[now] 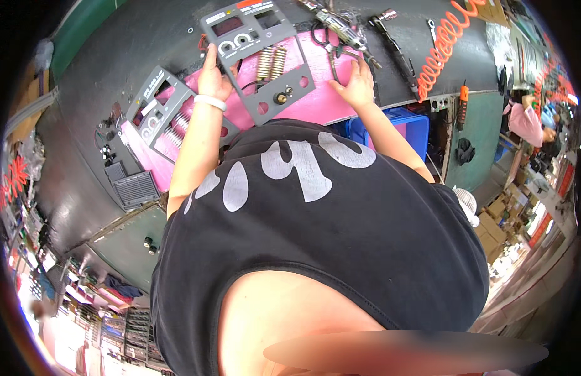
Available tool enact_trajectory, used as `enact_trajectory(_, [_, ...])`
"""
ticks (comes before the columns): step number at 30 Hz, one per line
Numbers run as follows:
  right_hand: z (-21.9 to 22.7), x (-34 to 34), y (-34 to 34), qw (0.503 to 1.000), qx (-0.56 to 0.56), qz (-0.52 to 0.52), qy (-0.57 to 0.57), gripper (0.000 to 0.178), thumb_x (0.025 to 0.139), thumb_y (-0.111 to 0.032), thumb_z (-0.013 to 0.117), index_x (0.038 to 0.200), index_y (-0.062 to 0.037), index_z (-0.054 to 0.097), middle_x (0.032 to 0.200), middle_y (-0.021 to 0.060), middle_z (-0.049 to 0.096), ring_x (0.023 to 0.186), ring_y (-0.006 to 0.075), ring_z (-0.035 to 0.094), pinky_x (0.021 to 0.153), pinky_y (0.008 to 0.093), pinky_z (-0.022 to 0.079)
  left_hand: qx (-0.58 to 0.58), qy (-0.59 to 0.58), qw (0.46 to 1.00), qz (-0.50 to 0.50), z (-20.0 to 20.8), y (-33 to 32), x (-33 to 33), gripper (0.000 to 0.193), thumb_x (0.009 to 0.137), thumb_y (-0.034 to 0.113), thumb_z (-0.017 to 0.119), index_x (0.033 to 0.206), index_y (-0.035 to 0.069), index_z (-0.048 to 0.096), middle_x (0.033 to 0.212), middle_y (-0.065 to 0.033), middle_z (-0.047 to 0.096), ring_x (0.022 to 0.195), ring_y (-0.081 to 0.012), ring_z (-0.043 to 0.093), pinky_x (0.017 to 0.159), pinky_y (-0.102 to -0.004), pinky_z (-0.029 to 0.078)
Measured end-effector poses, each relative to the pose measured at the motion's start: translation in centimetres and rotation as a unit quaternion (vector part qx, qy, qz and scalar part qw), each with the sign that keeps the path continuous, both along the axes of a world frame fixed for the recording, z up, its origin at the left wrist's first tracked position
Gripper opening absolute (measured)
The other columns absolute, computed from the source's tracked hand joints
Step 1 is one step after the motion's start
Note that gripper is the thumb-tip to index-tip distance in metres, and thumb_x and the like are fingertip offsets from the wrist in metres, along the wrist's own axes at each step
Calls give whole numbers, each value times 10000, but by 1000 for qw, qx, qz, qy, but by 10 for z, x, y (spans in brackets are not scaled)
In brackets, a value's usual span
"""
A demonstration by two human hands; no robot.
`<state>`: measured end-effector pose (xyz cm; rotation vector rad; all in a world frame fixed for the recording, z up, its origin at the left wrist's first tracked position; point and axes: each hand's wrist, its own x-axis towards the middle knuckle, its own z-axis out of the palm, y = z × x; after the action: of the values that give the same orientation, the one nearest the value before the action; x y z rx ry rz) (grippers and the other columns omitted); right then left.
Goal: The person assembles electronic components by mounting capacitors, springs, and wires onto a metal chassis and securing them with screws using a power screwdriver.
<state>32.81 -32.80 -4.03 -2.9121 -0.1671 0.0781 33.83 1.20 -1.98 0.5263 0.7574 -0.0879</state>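
Note:
A grey equipment front panel [250, 42] stands tilted on the pink mat [328, 103], with dark windows at its top and coiled springs [272, 62] showing in its opening. My left hand [215, 78] grips this panel by its left edge; part of the fingers is hidden behind it. My right hand [358, 86] rests at the mat's right side, thumb and fingers apart, holding nothing. Just beyond its fingertips lies a metal hand tool with dark cables [340, 30]. A second grey panel [154, 88] with similar springs lies left of my left forearm.
A long black tool [394, 45] and an orange coiled hose [436, 57] lie to the right. Below the bench edge are a blue bin [413, 128] and a hanging orange-handled tool [463, 103]. A grey slatted vent plate [137, 190] and small black parts [107, 150] lie at left.

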Motion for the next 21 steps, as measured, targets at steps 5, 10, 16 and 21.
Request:
enact_trajectory(5, [-14,9,-27,999,30,-8,-9,588,742,-411,628,1164,-19,510,1270,193,433,1191,324,402,986,432,329,-29,-50,998,33,1,-4,-3,260,919,255,491,1085,58,523,1031,-74,597,941,-225,594,838,-392,506])
enact_trajectory(10, [-6,9,-62,997,29,-64,9,328,746,-242,571,1001,-41,611,1034,162,602,1023,312,541,884,387,427,38,-13,999,20,36,-20,-3,210,895,307,534,967,113,570,835,5,623,627,-111,559,505,-217,428])
enact_trajectory(16, [14,41,-151,926,144,-295,-186,194,734,-223,540,782,-66,644,792,152,641,776,324,622,689,400,489,58,13,998,-5,30,-2,-15,210,893,319,542,934,115,566,796,11,611,594,-66,529,444,-180,312])
enact_trajectory(21, [10,104,-258,898,61,-413,-135,268,735,-245,525,883,-52,636,879,199,642,844,364,618,755,459,475,94,-6,996,-9,23,5,-27,242,911,327,508,956,97,569,823,-8,589,635,-100,498,496,-215,352])
